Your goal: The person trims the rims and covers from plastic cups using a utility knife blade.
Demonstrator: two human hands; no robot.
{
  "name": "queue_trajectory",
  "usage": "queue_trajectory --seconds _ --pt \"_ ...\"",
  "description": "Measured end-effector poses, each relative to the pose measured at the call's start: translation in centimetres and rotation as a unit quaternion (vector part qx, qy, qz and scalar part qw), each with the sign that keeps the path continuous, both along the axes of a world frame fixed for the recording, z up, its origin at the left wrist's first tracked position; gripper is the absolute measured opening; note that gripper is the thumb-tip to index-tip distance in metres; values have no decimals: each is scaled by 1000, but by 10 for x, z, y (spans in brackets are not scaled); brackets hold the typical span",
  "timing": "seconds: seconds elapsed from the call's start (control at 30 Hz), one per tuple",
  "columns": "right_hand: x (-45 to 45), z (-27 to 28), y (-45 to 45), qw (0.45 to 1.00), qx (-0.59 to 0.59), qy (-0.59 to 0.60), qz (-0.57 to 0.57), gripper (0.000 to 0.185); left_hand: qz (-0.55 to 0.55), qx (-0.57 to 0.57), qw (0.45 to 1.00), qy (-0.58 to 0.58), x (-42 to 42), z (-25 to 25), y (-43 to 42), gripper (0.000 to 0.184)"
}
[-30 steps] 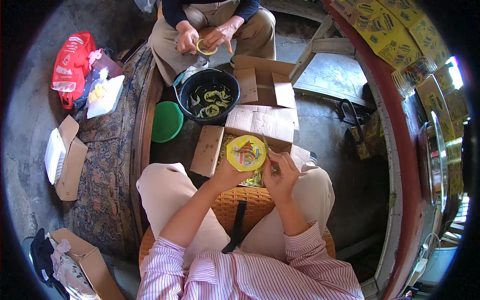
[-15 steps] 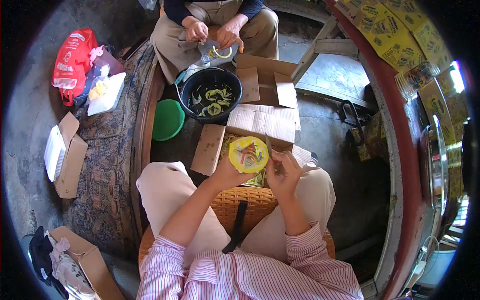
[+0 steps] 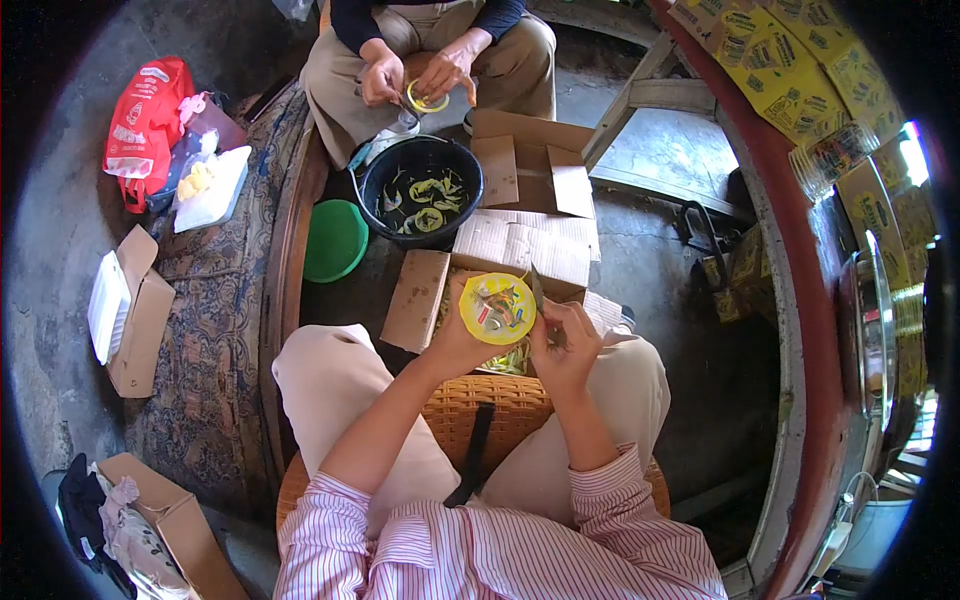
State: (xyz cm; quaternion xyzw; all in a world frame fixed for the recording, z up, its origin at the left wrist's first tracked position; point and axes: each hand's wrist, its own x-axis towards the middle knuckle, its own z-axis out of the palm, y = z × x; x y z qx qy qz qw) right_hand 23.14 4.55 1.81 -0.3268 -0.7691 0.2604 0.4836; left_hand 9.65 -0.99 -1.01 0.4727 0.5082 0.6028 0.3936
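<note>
My left hand (image 3: 452, 343) grips a plastic cup (image 3: 497, 308) with a printed, yellow-rimmed lid facing up at me. In my right hand (image 3: 566, 342) is a small knife (image 3: 537, 289), its blade upright against the cup's right edge. Directly below, an open cardboard box (image 3: 416, 297) contains yellow-green strips, partly covered by my hands and the cup. Across from me, another person's hands (image 3: 425, 80) work at a yellow-rimmed cup (image 3: 428, 97).
Beyond the box stands a black bucket (image 3: 372, 196) with yellow rings and strips in it. Left of it lies a green lid (image 3: 335, 241). A second open carton (image 3: 540, 135) is behind. A wooden frame (image 3: 629, 95) rises at the right.
The lid in my left hand has turned a little, with the knife still at its edge. The other person's cup has tilted so its yellow rim faces me more.
</note>
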Motion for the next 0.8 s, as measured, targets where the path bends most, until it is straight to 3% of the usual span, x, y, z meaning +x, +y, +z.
queue_trajectory --seconds 0.3,0.6,0.7,0.8 --pt "-6 -5 0 999 34 0 -34 17 62 54 996 46 7 -29 5 52" --pt "-8 -7 -2 997 58 -1 -41 16 34 57 996 60 5 -18 4 39" --pt "-8 -4 -1 997 56 -10 -55 17 11 64 969 237 -1 -22 1 43" --pt "-6 1 2 999 41 -2 -33 18 -26 27 997 69 7 -19 0 48"
